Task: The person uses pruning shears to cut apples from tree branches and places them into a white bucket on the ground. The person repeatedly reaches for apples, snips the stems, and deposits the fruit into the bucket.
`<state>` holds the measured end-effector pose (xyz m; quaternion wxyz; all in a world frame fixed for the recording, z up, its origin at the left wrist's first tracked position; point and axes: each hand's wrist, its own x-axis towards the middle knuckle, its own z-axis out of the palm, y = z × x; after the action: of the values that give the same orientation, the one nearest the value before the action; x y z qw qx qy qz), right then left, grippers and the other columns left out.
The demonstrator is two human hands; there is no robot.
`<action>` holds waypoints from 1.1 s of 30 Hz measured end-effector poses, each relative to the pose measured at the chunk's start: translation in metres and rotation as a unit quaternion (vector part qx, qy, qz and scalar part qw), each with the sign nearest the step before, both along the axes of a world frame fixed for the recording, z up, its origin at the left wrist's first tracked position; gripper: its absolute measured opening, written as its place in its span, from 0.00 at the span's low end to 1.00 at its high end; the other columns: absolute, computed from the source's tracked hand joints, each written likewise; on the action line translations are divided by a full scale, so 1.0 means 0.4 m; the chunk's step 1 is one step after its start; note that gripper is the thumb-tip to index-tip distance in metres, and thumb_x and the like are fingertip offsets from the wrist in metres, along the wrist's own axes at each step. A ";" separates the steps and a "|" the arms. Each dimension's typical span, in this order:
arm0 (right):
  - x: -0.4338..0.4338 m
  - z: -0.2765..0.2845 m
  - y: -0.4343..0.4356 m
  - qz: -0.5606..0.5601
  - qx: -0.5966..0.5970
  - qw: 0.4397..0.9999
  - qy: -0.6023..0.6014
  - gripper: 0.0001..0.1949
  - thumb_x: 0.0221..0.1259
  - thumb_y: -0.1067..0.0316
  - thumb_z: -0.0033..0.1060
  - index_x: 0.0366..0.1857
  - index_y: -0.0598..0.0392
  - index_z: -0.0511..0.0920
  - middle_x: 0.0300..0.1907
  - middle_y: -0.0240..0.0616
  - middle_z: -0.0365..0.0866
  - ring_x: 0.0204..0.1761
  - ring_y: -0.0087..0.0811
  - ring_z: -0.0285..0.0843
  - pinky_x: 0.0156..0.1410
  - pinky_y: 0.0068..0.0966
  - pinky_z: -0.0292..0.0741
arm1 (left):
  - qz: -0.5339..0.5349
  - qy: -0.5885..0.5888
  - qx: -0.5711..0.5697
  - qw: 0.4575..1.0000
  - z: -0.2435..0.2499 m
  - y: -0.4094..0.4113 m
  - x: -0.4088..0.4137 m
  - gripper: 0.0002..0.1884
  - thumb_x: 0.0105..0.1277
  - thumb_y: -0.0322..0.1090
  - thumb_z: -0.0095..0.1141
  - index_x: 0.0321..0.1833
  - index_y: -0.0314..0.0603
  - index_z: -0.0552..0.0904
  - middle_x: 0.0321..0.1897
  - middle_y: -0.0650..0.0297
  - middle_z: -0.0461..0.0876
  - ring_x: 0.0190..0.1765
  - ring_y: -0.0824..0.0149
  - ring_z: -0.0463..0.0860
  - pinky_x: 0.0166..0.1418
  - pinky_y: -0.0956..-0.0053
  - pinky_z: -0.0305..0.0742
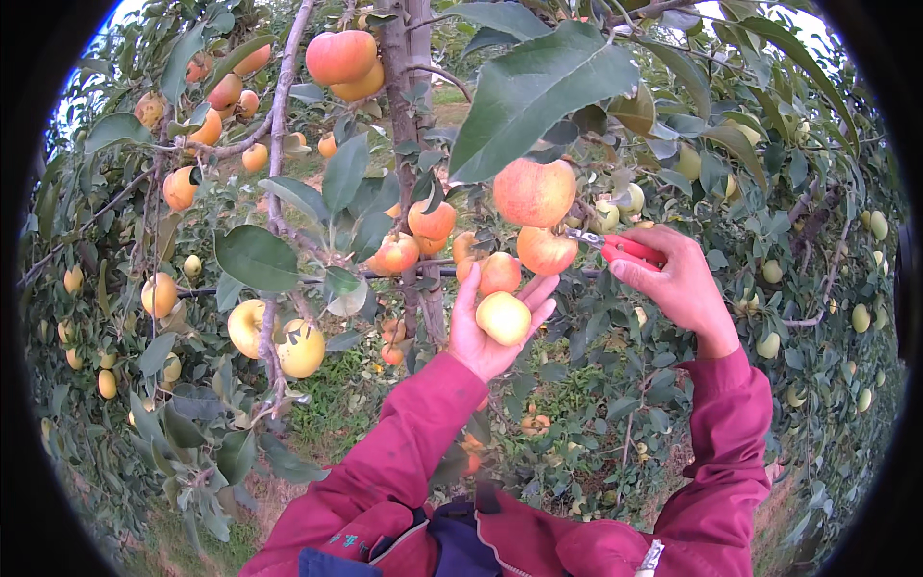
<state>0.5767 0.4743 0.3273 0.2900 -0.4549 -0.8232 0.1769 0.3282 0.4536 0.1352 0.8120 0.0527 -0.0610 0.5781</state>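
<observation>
My left hand (477, 348), palm up, cradles a pale yellow apple (503, 319), its fingers spread beneath the fruit. Just above those fingertips hangs a yellow-red apple (546, 251). My right hand (674, 274) grips small fruit snips with red handles (629, 250). Their metal blades (585, 237) reach the upper right side of the hanging apple; whether they touch its stem I cannot tell. A larger red-yellow apple (534, 192) hangs directly above. Behind my left hand's fingers another reddish apple (500, 273) is partly covered.
A big leaf (544, 97) hangs close above the apples. The trunk (401, 130) stands behind, left of my hands, with a dark horizontal line (328, 278) crossing it. A bare branch (277, 180) runs down on the left, beside two yellow apples (301, 348). Dense foliage surrounds the right side.
</observation>
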 end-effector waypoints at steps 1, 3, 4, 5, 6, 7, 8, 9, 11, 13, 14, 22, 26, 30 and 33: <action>-0.004 0.006 0.004 0.003 0.010 1.000 -0.014 0.26 0.67 0.55 0.88 0.63 0.61 0.93 0.52 0.47 0.94 0.53 0.36 0.95 0.63 0.36 0.87 | 0.018 0.016 0.007 1.000 0.010 0.003 -0.001 0.43 0.86 0.69 0.55 0.90 0.46 0.69 0.91 0.45 0.68 0.91 0.43 0.70 0.89 0.39 0.74; -0.015 0.015 0.011 0.009 0.031 0.998 -0.044 0.26 0.67 0.56 0.88 0.63 0.61 0.93 0.51 0.47 0.94 0.52 0.36 0.95 0.62 0.37 0.87 | 0.053 0.047 0.020 0.997 0.032 0.010 -0.001 0.41 0.86 0.70 0.54 0.89 0.47 0.69 0.92 0.47 0.66 0.92 0.43 0.68 0.94 0.35 0.66; -0.015 0.019 0.014 0.012 0.038 0.998 -0.049 0.26 0.67 0.56 0.88 0.63 0.61 0.93 0.50 0.47 0.93 0.51 0.37 0.94 0.62 0.37 0.87 | 0.056 0.042 0.030 0.997 0.042 0.014 0.000 0.41 0.87 0.70 0.53 0.89 0.47 0.69 0.92 0.47 0.66 0.92 0.43 0.67 0.94 0.33 0.64; -0.015 0.023 0.017 0.016 0.044 0.997 -0.053 0.26 0.67 0.56 0.88 0.63 0.61 0.93 0.50 0.46 0.93 0.50 0.37 0.94 0.61 0.37 0.87 | 0.060 0.038 0.040 0.997 0.052 0.017 0.001 0.42 0.87 0.70 0.53 0.89 0.47 0.69 0.92 0.48 0.66 0.93 0.43 0.67 0.95 0.31 0.63; -0.016 0.025 0.020 0.020 0.050 0.997 -0.058 0.26 0.67 0.56 0.88 0.63 0.62 0.93 0.49 0.46 0.93 0.50 0.37 0.94 0.61 0.38 0.87 | 0.063 0.033 0.049 0.996 0.059 0.017 0.001 0.42 0.87 0.70 0.52 0.89 0.47 0.68 0.92 0.49 0.66 0.93 0.43 0.66 0.95 0.29 0.61; -0.014 0.026 0.023 0.031 0.036 0.998 -0.047 0.26 0.66 0.57 0.88 0.63 0.62 0.93 0.49 0.46 0.92 0.50 0.37 0.94 0.60 0.38 0.87 | 0.059 0.031 0.055 0.996 0.069 0.014 0.002 0.42 0.87 0.70 0.52 0.89 0.47 0.68 0.92 0.49 0.66 0.93 0.43 0.66 0.96 0.28 0.59; -0.008 0.027 0.028 0.041 0.022 0.998 -0.035 0.26 0.66 0.57 0.88 0.63 0.62 0.93 0.49 0.46 0.92 0.50 0.38 0.94 0.60 0.37 0.87 | 0.055 0.030 0.060 0.996 0.080 0.009 0.004 0.42 0.87 0.70 0.52 0.90 0.47 0.68 0.92 0.49 0.66 0.93 0.42 0.66 0.96 0.27 0.58; -0.001 0.027 0.031 0.051 0.008 0.998 -0.025 0.26 0.66 0.57 0.88 0.63 0.61 0.93 0.48 0.45 0.92 0.49 0.38 0.93 0.60 0.37 0.87 | 0.051 0.027 0.066 0.996 0.087 0.005 0.006 0.42 0.87 0.70 0.52 0.90 0.46 0.68 0.92 0.49 0.67 0.93 0.42 0.65 0.96 0.25 0.57; 0.014 0.019 0.040 0.063 0.010 0.998 -0.020 0.26 0.65 0.57 0.89 0.63 0.60 0.93 0.48 0.43 0.89 0.47 0.36 0.90 0.56 0.34 0.85 | 0.052 0.027 0.081 0.995 0.094 0.011 0.012 0.42 0.87 0.70 0.52 0.90 0.47 0.67 0.92 0.49 0.67 0.93 0.42 0.65 0.96 0.25 0.57; 0.018 0.015 0.052 0.071 0.027 0.997 -0.031 0.26 0.64 0.57 0.89 0.63 0.60 0.94 0.47 0.42 0.88 0.45 0.34 0.88 0.54 0.33 0.84 | 0.056 0.023 0.081 0.995 0.097 0.013 0.014 0.43 0.87 0.70 0.51 0.91 0.47 0.66 0.92 0.49 0.67 0.93 0.41 0.65 0.96 0.24 0.57; 0.015 0.012 0.055 0.069 0.029 0.997 -0.035 0.26 0.64 0.57 0.89 0.63 0.60 0.93 0.46 0.42 0.87 0.44 0.34 0.87 0.53 0.33 0.83 | 0.057 0.017 0.073 0.996 0.098 0.014 0.016 0.43 0.87 0.71 0.51 0.92 0.47 0.65 0.92 0.49 0.67 0.93 0.41 0.65 0.96 0.24 0.57; 0.007 0.015 0.085 0.093 0.058 0.993 -0.050 0.28 0.62 0.55 0.91 0.63 0.61 0.92 0.41 0.40 0.84 0.40 0.34 0.80 0.48 0.33 0.78 | 0.067 0.010 0.090 0.994 0.118 0.030 0.031 0.45 0.87 0.70 0.51 0.94 0.48 0.62 0.92 0.49 0.67 0.91 0.37 0.67 0.94 0.21 0.57; 0.007 0.012 0.082 0.102 0.076 0.991 -0.047 0.26 0.62 0.58 0.91 0.59 0.62 0.93 0.39 0.41 0.84 0.37 0.36 0.80 0.46 0.34 0.78 | 0.074 -0.005 0.093 0.993 0.122 0.027 0.035 0.45 0.87 0.70 0.51 0.94 0.47 0.61 0.92 0.47 0.66 0.91 0.36 0.66 0.94 0.22 0.58; 0.003 0.001 0.074 0.119 0.108 0.987 -0.027 0.24 0.60 0.60 0.91 0.56 0.63 0.93 0.37 0.41 0.84 0.36 0.38 0.81 0.45 0.36 0.78 | 0.065 -0.023 0.064 0.996 0.122 0.017 0.039 0.46 0.87 0.71 0.52 0.95 0.48 0.61 0.92 0.47 0.66 0.91 0.36 0.66 0.94 0.22 0.57; 0.005 -0.017 0.064 0.107 0.138 0.984 -0.028 0.25 0.57 0.61 0.93 0.56 0.63 0.93 0.38 0.42 0.86 0.38 0.39 0.85 0.47 0.36 0.80 | 0.061 -0.032 0.061 0.996 0.123 0.000 0.034 0.47 0.85 0.72 0.54 0.95 0.49 0.61 0.91 0.46 0.67 0.91 0.36 0.67 0.94 0.22 0.58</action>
<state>0.5787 0.5000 0.3206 0.3061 -0.3244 -0.8916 0.0787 0.3416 0.4536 0.1843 0.7679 0.0869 -0.1185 0.6235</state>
